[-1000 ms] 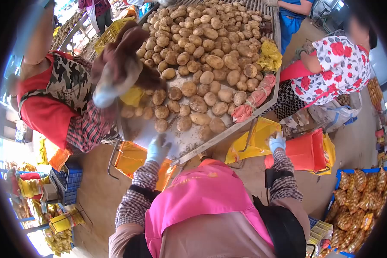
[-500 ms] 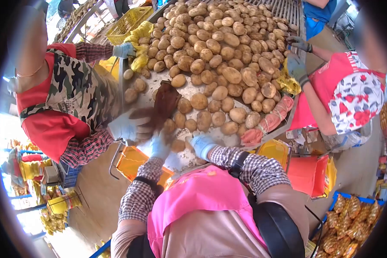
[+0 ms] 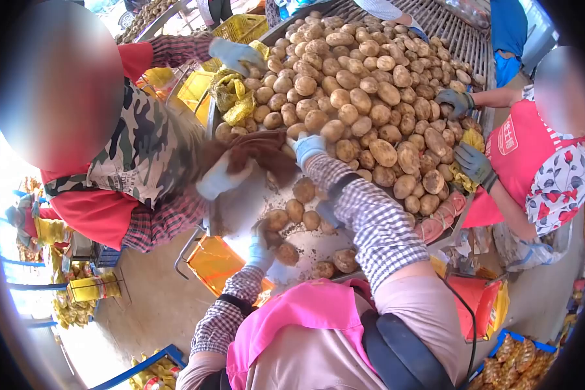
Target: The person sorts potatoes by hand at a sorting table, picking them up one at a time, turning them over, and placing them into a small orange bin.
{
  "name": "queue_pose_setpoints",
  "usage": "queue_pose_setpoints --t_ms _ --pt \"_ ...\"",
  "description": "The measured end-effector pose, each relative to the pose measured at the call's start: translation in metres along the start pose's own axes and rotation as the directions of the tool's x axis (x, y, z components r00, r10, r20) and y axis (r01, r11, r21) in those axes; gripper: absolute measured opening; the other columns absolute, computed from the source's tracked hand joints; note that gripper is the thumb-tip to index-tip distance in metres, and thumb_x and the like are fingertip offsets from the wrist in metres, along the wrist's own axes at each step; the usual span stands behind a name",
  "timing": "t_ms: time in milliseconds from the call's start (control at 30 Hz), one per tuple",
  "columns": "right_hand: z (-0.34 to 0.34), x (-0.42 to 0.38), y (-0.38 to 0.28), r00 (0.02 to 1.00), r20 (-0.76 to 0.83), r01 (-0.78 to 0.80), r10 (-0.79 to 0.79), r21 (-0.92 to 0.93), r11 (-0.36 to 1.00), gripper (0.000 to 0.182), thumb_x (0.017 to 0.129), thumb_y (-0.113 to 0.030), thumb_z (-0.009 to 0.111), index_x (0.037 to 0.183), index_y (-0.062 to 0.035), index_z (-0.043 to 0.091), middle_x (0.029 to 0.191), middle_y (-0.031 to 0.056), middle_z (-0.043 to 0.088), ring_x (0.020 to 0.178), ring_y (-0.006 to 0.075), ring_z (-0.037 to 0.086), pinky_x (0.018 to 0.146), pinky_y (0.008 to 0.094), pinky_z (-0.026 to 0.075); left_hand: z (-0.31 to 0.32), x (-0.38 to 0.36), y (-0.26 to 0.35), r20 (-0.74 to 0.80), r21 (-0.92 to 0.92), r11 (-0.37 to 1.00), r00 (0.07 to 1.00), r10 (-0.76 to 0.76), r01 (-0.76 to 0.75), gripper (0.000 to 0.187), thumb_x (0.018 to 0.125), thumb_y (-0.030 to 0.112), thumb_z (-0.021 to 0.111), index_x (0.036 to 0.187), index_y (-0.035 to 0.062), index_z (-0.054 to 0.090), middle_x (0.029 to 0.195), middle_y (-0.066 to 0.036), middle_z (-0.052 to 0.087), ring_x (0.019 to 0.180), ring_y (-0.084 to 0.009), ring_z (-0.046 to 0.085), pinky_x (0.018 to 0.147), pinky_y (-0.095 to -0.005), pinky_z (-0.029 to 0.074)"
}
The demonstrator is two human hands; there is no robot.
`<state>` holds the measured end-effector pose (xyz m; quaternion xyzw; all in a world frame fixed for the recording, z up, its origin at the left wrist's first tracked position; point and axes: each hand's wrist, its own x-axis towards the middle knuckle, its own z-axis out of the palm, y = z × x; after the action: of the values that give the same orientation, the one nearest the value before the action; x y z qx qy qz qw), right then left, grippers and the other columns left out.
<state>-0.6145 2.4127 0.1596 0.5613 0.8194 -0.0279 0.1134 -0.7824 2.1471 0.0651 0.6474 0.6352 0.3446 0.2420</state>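
My left hand (image 3: 260, 249), in a pale blue glove, lies low on the metal table (image 3: 244, 218), its fingers stretched out beside a potato (image 3: 277, 220). Further up, my right hand (image 3: 309, 149) reaches to the near edge of the potato pile (image 3: 364, 84). Its gloved fingers are spread against potatoes there. Close to its left is a brown cloth (image 3: 266, 153), with a co-worker's gloved hand (image 3: 224, 177) beside it. Several loose potatoes lie between my two hands, one of them a single potato (image 3: 287, 254) near my left hand.
A co-worker in camouflage (image 3: 149, 143) stands at left, another in a red apron (image 3: 513, 149) at right. A yellow net bag (image 3: 231, 97) and a pink bundle (image 3: 439, 218) lie along the table's sides. An orange bin (image 3: 218, 263) sits below the near edge.
My right hand has moved forward to the pile. My left hand has shifted slightly right and nearer to me. Potatoes at the near part of the table are fewer. The co-worker's brown cloth has shifted right.
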Motion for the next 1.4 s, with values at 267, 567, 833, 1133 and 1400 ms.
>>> queue_pose_setpoints --t_ms 267,567,833,1133,1400 --pt "-0.01 -0.028 -0.003 0.993 -0.119 0.03 0.011 0.341 0.94 0.05 0.081 -0.028 0.069 0.128 -0.0262 0.052 0.116 0.0103 0.059 0.107 0.0246 0.062 0.084 0.0446 0.05 -0.026 0.012 0.026 0.171 0.001 0.97 0.955 -0.241 0.244 0.068 0.071 0.007 0.073 0.133 0.0068 0.042 0.126 -0.02 0.047 0.116 -0.0358 0.049 0.099 -0.041 0.043" --pt "0.028 -0.185 0.024 0.967 0.018 -0.202 -0.255 0.668 -0.716 0.071 0.08 -0.048 0.073 0.13 -0.0056 0.048 0.116 0.0112 0.06 0.104 0.0255 0.061 0.088 0.0374 0.052 -0.049 0.032 0.118 0.509 -0.427 0.805 0.845 -0.164 0.413 0.061 0.085 0.017 0.068 0.137 0.0024 0.039 0.122 -0.014 0.057 0.105 -0.0221 0.06 0.085 -0.0337 0.052" --pt "-0.003 -0.289 0.002 0.993 -0.108 -0.023 -0.045 0.202 -0.979 0.066 0.081 -0.041 0.073 0.129 -0.0035 0.047 0.121 0.0164 0.058 0.11 0.0334 0.057 0.094 0.0477 0.049 -0.042 0.006 0.174 0.698 -0.605 0.559 0.715 0.03 0.567 0.071 0.088 0.011 0.067 0.147 0.0062 0.027 0.127 -0.013 0.052 0.096 -0.02 0.065 0.078 -0.0299 0.056" --pt "0.039 -0.368 -0.01 0.99 -0.094 0.121 0.108 0.142 -0.982 0.065 0.079 -0.033 0.072 0.131 -0.0043 0.045 0.131 0.0173 0.051 0.122 0.0411 0.049 0.097 0.0649 0.04 -0.042 -0.019 0.188 0.377 -0.299 0.905 0.833 0.404 -0.303 0.056 0.073 0.01 0.079 0.122 0.0032 0.054 0.115 -0.014 0.058 0.096 -0.0244 0.06 0.08 -0.0327 0.052" --pt "0.116 -0.516 0.118 0.52 0.49 -0.069 0.7 0.841 -0.537 0.052 0.077 -0.038 0.068 0.121 -0.0136 0.057 0.116 0.015 0.058 0.105 0.0322 0.059 0.095 0.0488 0.044 -0.056 -0.009 0.091 0.442 0.094 0.965 0.879 0.181 -0.245 0.052 0.074 0.02 0.074 0.12 0.0081 0.055 0.115 -0.018 0.059 0.106 -0.0362 0.056 0.094 -0.0435 0.044"
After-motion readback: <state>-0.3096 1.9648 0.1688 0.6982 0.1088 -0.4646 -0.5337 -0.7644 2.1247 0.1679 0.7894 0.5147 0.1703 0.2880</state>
